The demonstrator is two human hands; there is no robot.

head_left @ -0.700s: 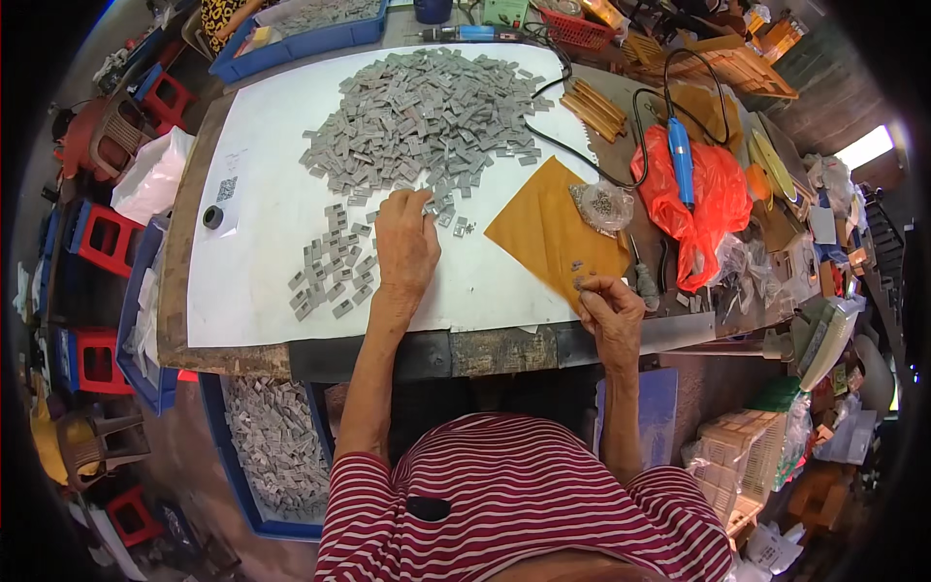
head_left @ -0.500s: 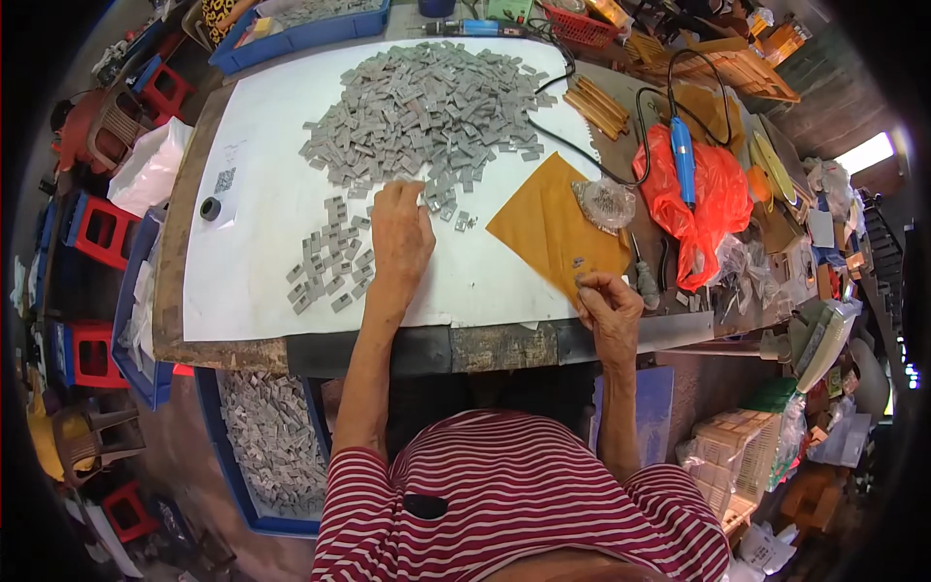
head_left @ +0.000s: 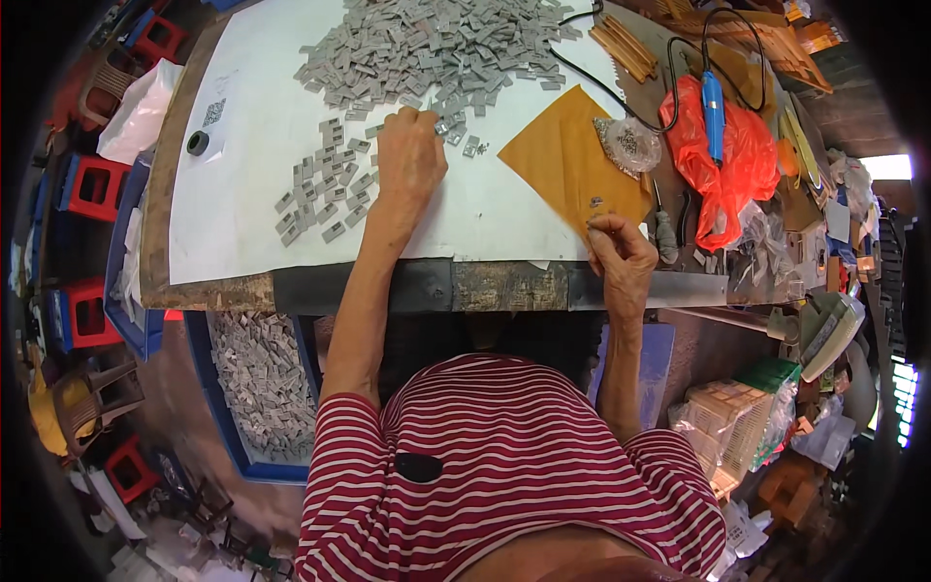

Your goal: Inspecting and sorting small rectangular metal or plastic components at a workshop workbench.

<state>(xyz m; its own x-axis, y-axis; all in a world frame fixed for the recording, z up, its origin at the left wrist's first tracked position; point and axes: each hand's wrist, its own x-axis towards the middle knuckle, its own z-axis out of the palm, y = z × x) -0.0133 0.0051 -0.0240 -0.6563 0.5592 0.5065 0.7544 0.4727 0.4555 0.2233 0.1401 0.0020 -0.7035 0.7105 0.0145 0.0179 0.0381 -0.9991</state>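
Note:
My left hand (head_left: 410, 160) is closed, its fingers curled down at the near edge of a large heap of small grey rectangular pieces (head_left: 417, 58). One shiny piece (head_left: 442, 127) shows right beside its fingertips; whatever they grip is hidden. A looser group of grey pieces (head_left: 325, 184) lies left of this hand on the white sheet (head_left: 465, 218). My right hand (head_left: 626, 257) makes a pinch at the near corner of a brown-yellow sheet (head_left: 558, 145). Tiny dark parts (head_left: 595, 202) lie just beyond its fingertips. What the pinch holds is too small to tell.
A clear bag of small parts (head_left: 628, 145) rests on the brown-yellow sheet. Farther right are a screwdriver (head_left: 665, 233), a red plastic bag (head_left: 722, 194) and a blue corded power driver (head_left: 713, 114). Below the table's left side stands a blue bin of grey pieces (head_left: 262, 388). Black tape (head_left: 198, 143) lies left.
The whole view has shifted, so the table sits higher in the picture. Both hands stay near the same spots on the table, the right one still pinching.

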